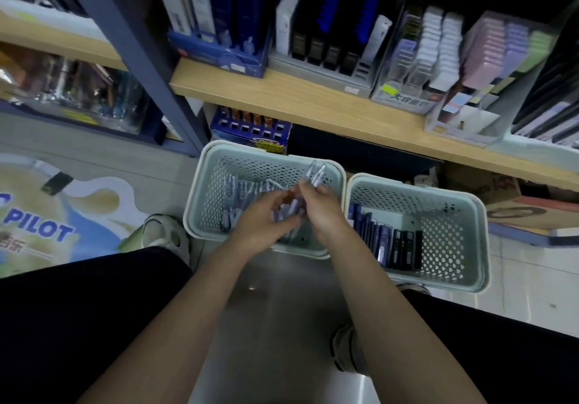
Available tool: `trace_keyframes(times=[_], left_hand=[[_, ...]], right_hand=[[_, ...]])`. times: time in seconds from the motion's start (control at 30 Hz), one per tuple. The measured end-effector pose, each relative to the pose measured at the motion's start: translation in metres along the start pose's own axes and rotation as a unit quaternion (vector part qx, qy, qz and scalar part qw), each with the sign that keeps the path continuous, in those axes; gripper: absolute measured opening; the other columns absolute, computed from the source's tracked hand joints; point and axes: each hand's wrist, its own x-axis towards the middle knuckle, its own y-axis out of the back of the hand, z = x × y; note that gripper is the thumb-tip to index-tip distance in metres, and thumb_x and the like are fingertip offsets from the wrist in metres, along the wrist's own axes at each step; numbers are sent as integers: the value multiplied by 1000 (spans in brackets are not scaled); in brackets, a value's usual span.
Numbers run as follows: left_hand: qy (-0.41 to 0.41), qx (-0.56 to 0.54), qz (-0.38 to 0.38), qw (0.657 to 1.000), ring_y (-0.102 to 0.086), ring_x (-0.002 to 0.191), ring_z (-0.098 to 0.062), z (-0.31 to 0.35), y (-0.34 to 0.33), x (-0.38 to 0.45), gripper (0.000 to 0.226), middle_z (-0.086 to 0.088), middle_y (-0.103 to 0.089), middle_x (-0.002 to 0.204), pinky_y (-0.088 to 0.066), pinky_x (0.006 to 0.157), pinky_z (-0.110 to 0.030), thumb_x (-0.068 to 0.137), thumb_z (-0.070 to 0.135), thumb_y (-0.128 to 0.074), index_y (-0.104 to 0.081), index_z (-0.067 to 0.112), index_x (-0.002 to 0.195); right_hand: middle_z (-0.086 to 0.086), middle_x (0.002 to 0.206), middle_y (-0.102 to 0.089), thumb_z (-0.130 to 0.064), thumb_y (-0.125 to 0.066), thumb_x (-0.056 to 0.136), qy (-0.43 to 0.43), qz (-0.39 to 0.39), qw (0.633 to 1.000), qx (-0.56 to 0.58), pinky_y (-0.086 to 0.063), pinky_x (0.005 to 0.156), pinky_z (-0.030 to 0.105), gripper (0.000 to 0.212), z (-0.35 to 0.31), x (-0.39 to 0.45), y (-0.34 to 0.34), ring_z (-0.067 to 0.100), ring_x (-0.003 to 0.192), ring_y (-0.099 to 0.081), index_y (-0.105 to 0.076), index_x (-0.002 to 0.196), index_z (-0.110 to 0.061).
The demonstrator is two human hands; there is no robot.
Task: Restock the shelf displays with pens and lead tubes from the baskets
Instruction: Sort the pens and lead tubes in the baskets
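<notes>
A bunch of clear pens (315, 170) is held over the left basket (200, 190), which is pale green with little holes. The pens are gripped by the right hand (319, 206), with the fingers curled round them and the tips sticking up. The lower ends are touched by the left hand (266, 218), whose fingers are bent round them (the blur makes it hard to tell how tight). More pens (230, 203) are seen lying in that basket under the hands. Just beside it sits the right basket (470, 237), where dark lead tubes (387, 240) are lined up in a row. Both baskets are set on the floor below a wooden shelf (313, 99). On the shelf, a blue display box (219, 49), a grey display rack (329, 71) and a clear display box (416, 58) are packed side by side. A floor sticker (44, 228) with "PILOT" on it is seen at the left, near a shoe (166, 234).
</notes>
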Motion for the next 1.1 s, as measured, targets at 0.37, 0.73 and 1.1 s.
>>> trace_keyframes(times=[0.37, 0.73, 1.1], left_hand=[[-37, 443, 205, 872, -4, 154, -37, -93, 46, -1, 91, -23, -7, 166, -9, 123, -52, 93, 61, -42, -13, 5, 159], [-36, 437, 213, 873, -12, 153, -38, -91, 49, 0, 91, -24, -23, 162, -24, 118, -54, 88, 63, -41, -28, 2, 154], [-59, 444, 224, 866, -10, 154, -35, -98, 52, 0, 90, -21, -20, 164, -26, 117, -51, 88, 61, -50, -26, 6, 156]], right_hand=[[16, 110, -61, -13, -56, 98, -96, 22, 982, -163, -41, 65, 24, 33, 29, 50, -17, 18, 84, -61, -52, 129, -4], [6, 111, -69, -12, -59, 96, 51, 85, 976, -193, -45, 79, 26, 21, 45, 47, -43, 21, 99, -64, -65, 116, -11], [16, 156, -39, -62, -79, 73, -86, 21, 967, -238, -48, 106, 44, 108, 59, 79, -62, 35, 136, -47, -31, 152, -7]])
